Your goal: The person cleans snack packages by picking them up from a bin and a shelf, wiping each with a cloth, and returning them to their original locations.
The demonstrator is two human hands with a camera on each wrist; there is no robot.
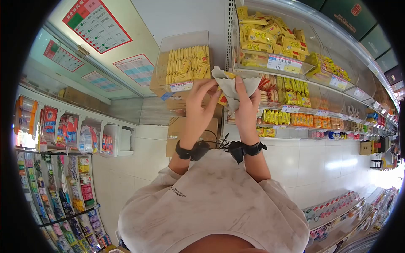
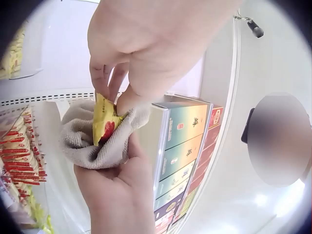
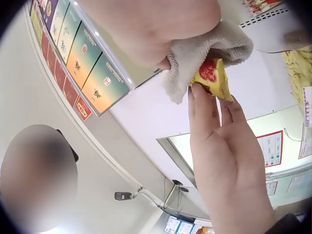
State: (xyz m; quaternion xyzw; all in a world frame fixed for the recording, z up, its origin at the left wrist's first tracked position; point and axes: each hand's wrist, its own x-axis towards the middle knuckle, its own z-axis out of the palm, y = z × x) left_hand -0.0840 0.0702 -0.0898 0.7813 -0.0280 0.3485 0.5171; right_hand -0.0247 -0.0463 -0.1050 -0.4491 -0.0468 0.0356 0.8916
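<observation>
Between thumb and fingers my left hand [image 1: 198, 101] pinches a small yellow wrapped snack packet [image 2: 104, 119] with a red patch on it. My right hand [image 1: 248, 107] grips a light grey cloth [image 1: 230, 89], its thumb on top. In the left wrist view the cloth is bunched around the packet, which stands partly out of its folds. The right wrist view shows the packet's red patch [image 3: 208, 70] against the cloth, with the left fingertips on its lower edge. Part of the packet is hidden by the cloth in the head view.
A clear bin [image 1: 161, 57] with rows of yellow packets [image 1: 185, 63] stands just beyond the left hand. To the right, shelves hold clear bins of yellow and red snack packs [image 1: 274, 36]. Cardboard boxes [image 1: 177, 145] are below the hands. Hanging goods [image 1: 69, 126] line the left side.
</observation>
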